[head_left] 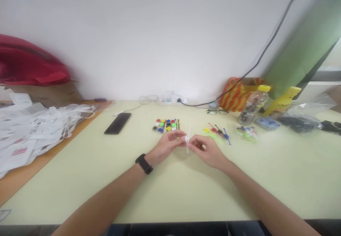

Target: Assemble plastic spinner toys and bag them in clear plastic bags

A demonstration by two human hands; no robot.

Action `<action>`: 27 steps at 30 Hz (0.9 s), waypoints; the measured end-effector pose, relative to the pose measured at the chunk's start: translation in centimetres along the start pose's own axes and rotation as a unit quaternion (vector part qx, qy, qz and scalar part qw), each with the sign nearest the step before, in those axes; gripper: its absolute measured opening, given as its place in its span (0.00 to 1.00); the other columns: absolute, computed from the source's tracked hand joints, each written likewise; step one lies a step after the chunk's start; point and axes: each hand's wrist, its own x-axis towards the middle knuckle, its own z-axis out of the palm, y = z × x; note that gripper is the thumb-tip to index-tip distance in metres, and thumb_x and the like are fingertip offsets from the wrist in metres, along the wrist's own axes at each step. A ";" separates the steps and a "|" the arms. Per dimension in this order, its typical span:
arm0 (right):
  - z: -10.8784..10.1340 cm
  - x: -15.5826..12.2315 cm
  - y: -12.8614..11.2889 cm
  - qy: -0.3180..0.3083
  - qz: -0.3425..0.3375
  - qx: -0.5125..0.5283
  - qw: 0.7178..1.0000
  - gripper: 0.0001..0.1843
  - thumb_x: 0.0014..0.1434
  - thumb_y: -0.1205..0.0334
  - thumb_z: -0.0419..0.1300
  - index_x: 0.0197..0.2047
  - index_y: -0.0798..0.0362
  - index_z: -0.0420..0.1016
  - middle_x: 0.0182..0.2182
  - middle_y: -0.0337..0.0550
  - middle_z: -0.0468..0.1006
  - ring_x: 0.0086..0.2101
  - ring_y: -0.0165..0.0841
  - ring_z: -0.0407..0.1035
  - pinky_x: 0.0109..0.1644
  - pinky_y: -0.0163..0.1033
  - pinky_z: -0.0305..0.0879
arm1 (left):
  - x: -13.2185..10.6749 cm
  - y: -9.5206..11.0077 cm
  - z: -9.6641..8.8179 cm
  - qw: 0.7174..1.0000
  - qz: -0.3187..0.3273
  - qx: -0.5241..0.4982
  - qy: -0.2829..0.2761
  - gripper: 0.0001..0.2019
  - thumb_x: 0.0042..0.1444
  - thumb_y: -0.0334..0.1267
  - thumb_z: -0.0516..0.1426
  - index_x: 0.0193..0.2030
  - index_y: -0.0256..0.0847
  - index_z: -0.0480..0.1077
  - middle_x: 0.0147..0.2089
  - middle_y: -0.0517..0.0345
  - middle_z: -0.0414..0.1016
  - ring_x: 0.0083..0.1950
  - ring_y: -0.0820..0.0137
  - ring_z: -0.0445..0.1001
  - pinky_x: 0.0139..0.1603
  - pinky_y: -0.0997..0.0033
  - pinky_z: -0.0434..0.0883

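My left hand (168, 145) and my right hand (209, 152) meet above the middle of the table. Pinched between their fingertips is a small white plastic piece (187, 139), with a thin white stick showing above and below it. Its exact kind is too small to make out. Just beyond my left hand lie several coloured round discs (158, 124) in rows, with thin coloured sticks (176, 122) among them. To the right of my right hand, several coloured disc-and-stick pieces (220, 132) lie side by side, yellow, red, black and blue among them.
A black phone (117, 123) lies left of the discs. White strapped bags (39, 129) are heaped far left. At right stand a clear bottle (254, 104) and a yellow bottle (282, 102), near a small plastic packet (246, 133). Glasses (217, 111) and a power strip (170, 99) sit by the wall.
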 end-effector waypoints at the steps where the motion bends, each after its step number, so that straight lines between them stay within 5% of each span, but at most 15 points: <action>1: 0.0 0.0 -0.1 0.001 0.000 0.003 1.000 0.15 0.67 0.51 0.59 0.34 0.52 0.75 0.24 0.37 0.70 0.24 0.28 0.57 0.27 0.36 0.54 | 0.0 0.0 0.0 1.000 0.000 0.001 0.000 0.14 0.53 0.39 0.71 0.44 0.38 0.79 0.40 0.55 0.78 0.39 0.71 0.77 0.46 0.69 0.73; 17: -0.3 0.1 0.1 0.028 -0.006 0.034 0.999 0.17 0.66 0.44 0.59 0.39 0.50 0.74 0.25 0.39 0.71 0.26 0.32 0.63 0.28 0.37 0.59 | -0.1 0.1 0.1 1.000 0.002 0.002 -0.009 0.15 0.52 0.39 0.72 0.44 0.36 0.79 0.36 0.55 0.78 0.36 0.72 0.76 0.44 0.69 0.71; 20: -0.4 0.1 0.0 0.082 -0.016 0.061 0.995 0.17 0.66 0.47 0.60 0.51 0.49 0.70 0.25 0.35 0.67 0.26 0.31 0.62 0.29 0.37 0.59 | 0.0 0.0 0.0 1.000 0.006 0.009 -0.003 0.16 0.51 0.40 0.72 0.44 0.36 0.79 0.36 0.55 0.78 0.36 0.71 0.77 0.43 0.68 0.72; 24: -0.2 0.1 0.2 0.108 0.016 0.120 0.987 0.30 0.66 0.47 0.60 0.66 0.45 0.56 0.30 0.34 0.69 0.24 0.30 0.59 0.28 0.36 0.57 | 0.1 -0.1 -0.2 1.000 0.016 0.018 0.007 0.16 0.51 0.40 0.72 0.44 0.36 0.79 0.36 0.55 0.78 0.35 0.71 0.76 0.43 0.68 0.71; 27: 0.0 0.1 0.7 0.104 0.053 0.145 0.982 0.19 0.67 0.43 0.57 0.53 0.47 0.69 0.30 0.35 0.69 0.24 0.28 0.56 0.27 0.35 0.55 | 0.2 0.0 -0.2 0.999 0.026 0.018 0.020 0.16 0.50 0.40 0.72 0.43 0.36 0.79 0.36 0.54 0.78 0.37 0.71 0.77 0.44 0.68 0.72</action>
